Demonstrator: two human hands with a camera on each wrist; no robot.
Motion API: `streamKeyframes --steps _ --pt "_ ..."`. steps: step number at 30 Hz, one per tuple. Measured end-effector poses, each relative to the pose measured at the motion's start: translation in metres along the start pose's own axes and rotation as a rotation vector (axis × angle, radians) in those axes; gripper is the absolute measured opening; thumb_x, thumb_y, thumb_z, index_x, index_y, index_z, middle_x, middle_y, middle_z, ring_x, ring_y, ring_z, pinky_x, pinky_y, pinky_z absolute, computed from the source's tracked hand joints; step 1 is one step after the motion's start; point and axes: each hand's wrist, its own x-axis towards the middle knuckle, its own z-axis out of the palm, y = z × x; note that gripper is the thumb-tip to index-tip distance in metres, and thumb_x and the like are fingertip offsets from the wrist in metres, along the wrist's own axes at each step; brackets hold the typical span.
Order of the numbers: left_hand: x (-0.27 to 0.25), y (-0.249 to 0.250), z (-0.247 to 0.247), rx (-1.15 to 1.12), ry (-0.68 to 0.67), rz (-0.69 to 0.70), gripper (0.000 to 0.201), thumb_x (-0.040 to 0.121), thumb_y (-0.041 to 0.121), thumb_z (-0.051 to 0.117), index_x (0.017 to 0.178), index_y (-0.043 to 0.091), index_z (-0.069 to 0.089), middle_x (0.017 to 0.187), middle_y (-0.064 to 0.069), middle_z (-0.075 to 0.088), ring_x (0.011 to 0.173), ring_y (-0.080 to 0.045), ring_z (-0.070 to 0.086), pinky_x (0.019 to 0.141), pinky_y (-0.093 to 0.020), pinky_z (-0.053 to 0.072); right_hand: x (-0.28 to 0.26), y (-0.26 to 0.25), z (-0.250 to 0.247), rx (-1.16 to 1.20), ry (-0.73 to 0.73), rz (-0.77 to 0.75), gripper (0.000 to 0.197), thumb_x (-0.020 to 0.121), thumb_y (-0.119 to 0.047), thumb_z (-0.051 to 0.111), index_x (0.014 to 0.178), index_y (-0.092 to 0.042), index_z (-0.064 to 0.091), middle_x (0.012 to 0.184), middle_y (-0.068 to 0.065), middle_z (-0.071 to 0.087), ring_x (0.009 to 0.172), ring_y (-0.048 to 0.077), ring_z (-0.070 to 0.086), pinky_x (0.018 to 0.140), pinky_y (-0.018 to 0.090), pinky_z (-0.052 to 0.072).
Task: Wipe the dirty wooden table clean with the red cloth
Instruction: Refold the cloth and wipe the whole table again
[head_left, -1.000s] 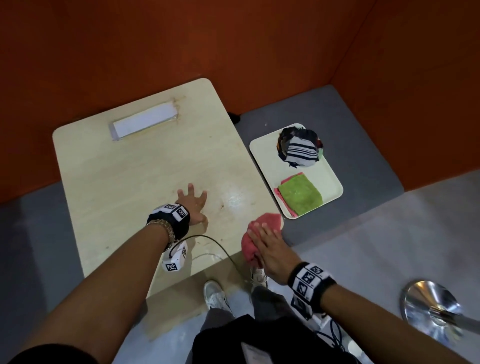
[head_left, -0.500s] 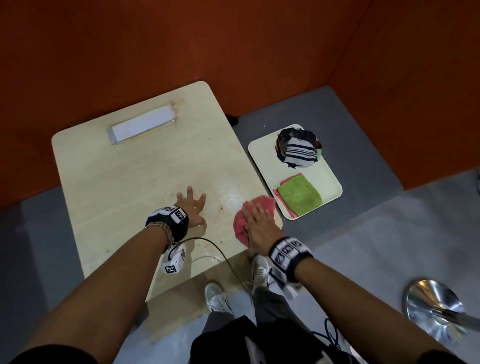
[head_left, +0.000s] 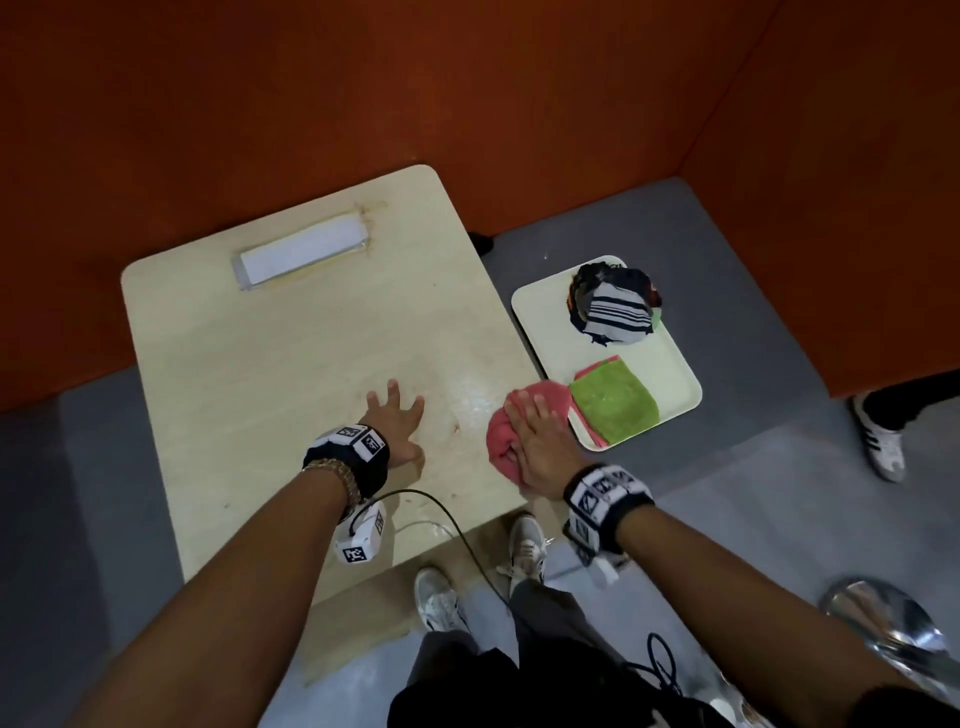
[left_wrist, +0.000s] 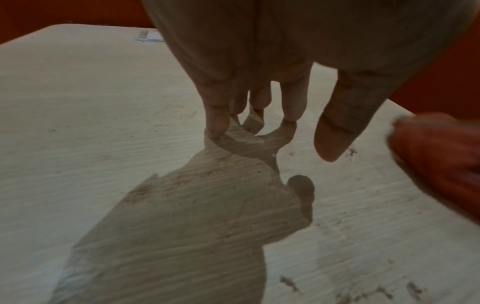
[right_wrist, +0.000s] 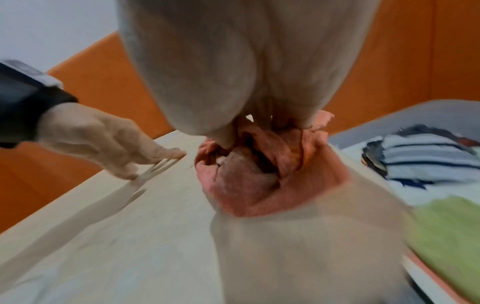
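right hand (head_left: 545, 441) — flat, pressing red cloth (head_left: 506, 436) on table (head_left: 291, 364) edge; left hand (head_left: 392, 423) — fingers spread, fingertips on table.

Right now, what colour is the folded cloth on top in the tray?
Green cloth, lying on a pink one in the tray; the head view shows it best.

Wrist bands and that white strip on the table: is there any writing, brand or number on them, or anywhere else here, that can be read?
No readable words, brands or numbers in any view.
Left wrist band: black-and-white square code patterns, no letters.
Right wrist band: the same kind of patterns, no letters.
Small white box under the left wrist: one such pattern.
White strip on the wooden table: blank as far as visible.
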Motion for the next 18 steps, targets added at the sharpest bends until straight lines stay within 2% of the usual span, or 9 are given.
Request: streamKeyframes --steps 4,6,8,11,14,16,18 --pt "-0.007 0.004 -0.004 -0.038 0.003 0.001 0.087 0.091 0.045 0.054 0.154 0.030 -0.005 0.157 -0.011 -0.026 0.143 -0.048 -0.015 0.117 -0.051 0.023 0.063 0.001 -0.036 -0.030 0.088 -0.034 0.065 0.102 -0.030 0.030 0.155 -0.006 0.002 0.162 0.015 -0.006 0.149 0.038 -0.004 0.120 0.051 0.005" --pt "-0.009 0.004 -0.006 -0.026 0.004 -0.005 0.087 0.091 0.045 0.054 0.153 0.030 -0.005 0.157 -0.011 -0.026 0.143 -0.048 -0.015 0.117 -0.050 0.023 0.072 0.000 -0.046 -0.036 0.096 -0.055 0.062 0.103 -0.030 0.026 0.155 -0.006 0.002 0.163 0.014 -0.005 0.149 0.036 -0.005 0.121 0.049 0.003" --pt "-0.011 0.007 -0.008 -0.024 0.003 -0.005 0.086 0.092 0.045 0.053 0.153 0.030 -0.006 0.157 -0.011 -0.026 0.143 -0.047 -0.014 0.117 -0.049 0.024 0.054 0.011 -0.041 -0.007 0.077 -0.107 0.062 0.102 -0.033 0.019 0.155 -0.005 0.003 0.162 0.013 -0.006 0.150 0.034 -0.005 0.122 0.046 -0.001" --pt "-0.012 0.004 -0.010 -0.048 0.010 -0.004 0.084 0.092 0.044 0.052 0.153 0.032 -0.005 0.157 -0.009 -0.026 0.144 -0.045 -0.015 0.117 -0.049 0.024 -0.002 0.029 -0.011 0.043 0.020 -0.171 0.067 0.098 -0.045 0.004 0.156 -0.011 0.001 0.162 0.009 -0.010 0.150 0.032 -0.007 0.122 0.045 0.000" --pt "-0.005 0.001 -0.002 -0.081 0.026 0.003 0.085 0.091 0.045 0.052 0.153 0.033 -0.005 0.157 -0.009 -0.028 0.143 -0.045 -0.018 0.117 -0.050 0.023 -0.034 0.036 0.009 -0.036 -0.047 -0.217 0.088 0.083 -0.061 -0.018 0.155 -0.013 -0.005 0.160 0.006 -0.016 0.148 0.030 -0.013 0.119 0.039 -0.004" --pt "0.000 0.001 0.004 -0.099 0.044 0.001 0.086 0.090 0.046 0.053 0.153 0.034 -0.005 0.156 -0.008 -0.029 0.143 -0.045 -0.019 0.117 -0.051 0.023 -0.019 0.032 -0.003 -0.085 -0.069 -0.227 0.088 0.082 -0.061 -0.017 0.155 -0.014 -0.006 0.161 0.006 -0.016 0.149 0.030 -0.014 0.120 0.039 -0.003" --pt "0.003 0.002 0.006 -0.109 0.062 0.003 0.087 0.088 0.046 0.054 0.153 0.033 -0.004 0.156 -0.009 -0.029 0.143 -0.046 -0.019 0.117 -0.053 0.023 0.015 0.023 -0.020 -0.094 -0.031 -0.240 0.071 0.097 -0.054 0.003 0.156 -0.015 -0.002 0.163 0.006 -0.012 0.150 0.030 -0.010 0.121 0.043 0.002"
